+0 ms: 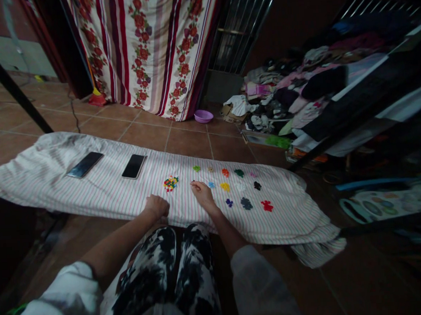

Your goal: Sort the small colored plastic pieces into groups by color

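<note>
My right hand is over the striped cloth, its fingertips pinched on a small dark piece. To its left lies a mixed pile of small coloured pieces. Sorted by colour, several little heaps spread out on its right, among them a light blue heap, a yellow heap, a black heap, a grey heap and a red heap. My left hand rests curled at the cloth's near edge, below the mixed pile; the inside of its fingers is hidden.
Two phones, a dark phone and another phone, lie on the left of the cloth. Beyond stand a floral curtain, a purple basin and a broom. Clothes are heaped at the right.
</note>
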### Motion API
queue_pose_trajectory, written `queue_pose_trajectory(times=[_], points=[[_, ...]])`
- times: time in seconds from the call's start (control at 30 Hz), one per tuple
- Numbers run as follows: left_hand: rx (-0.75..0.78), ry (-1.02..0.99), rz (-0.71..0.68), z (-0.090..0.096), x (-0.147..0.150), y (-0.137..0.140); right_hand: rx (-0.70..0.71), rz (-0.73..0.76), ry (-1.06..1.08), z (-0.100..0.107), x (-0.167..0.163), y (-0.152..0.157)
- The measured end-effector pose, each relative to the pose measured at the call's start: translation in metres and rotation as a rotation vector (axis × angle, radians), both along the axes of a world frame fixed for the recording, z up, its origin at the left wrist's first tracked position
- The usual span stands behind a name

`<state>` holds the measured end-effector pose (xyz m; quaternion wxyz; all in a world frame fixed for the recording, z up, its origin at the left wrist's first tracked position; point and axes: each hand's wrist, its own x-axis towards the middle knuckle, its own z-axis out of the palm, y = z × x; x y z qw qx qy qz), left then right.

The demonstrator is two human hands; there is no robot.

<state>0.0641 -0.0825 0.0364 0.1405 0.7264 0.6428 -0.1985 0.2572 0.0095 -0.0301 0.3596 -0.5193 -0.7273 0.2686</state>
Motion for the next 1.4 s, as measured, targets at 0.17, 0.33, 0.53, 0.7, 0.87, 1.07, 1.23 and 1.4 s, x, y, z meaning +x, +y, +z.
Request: queue_pose_trajectory(times=[0.17, 0.33, 0.53, 0.7, 0.87, 1.07, 1.23, 1.4], points=[[-0.016, -0.009, -0.009, 0.003, -0.001, 0.001, -0.033, 0.063, -0.087, -0.007, -0.047, 0.002], [-0.004, -0.018, -0.007, 0.004, -0.003, -0.002, -0.091, -0.001, -0.243, -0.012, -0.067, 0.005], [0.012, -0.019, -0.010, 0.001, -0.004, -0.003, -0.081, -0.072, -0.367, -0.015, -0.075, 0.003], [0.018, -0.014, -0.002, -0.003, -0.004, -0.002, -0.108, -0.130, -0.432, -0.011, -0.082, 0.004], [0.022, -0.011, -0.013, -0.004, -0.004, -0.001, -0.149, -0.137, -0.460, -0.008, -0.084, 0.002], [0.019, 0.001, -0.039, -0.006, -0.004, 0.000, -0.098, -0.150, -0.326, -0.013, -0.080, -0.003], [0.020, 0.006, -0.054, -0.007, -0.005, 0.001, -0.169, -0.136, -0.017, -0.019, -0.069, -0.004], [0.023, 0.010, -0.037, -0.005, -0.003, 0.000, -0.300, -0.106, 0.285, -0.024, -0.058, -0.007]])
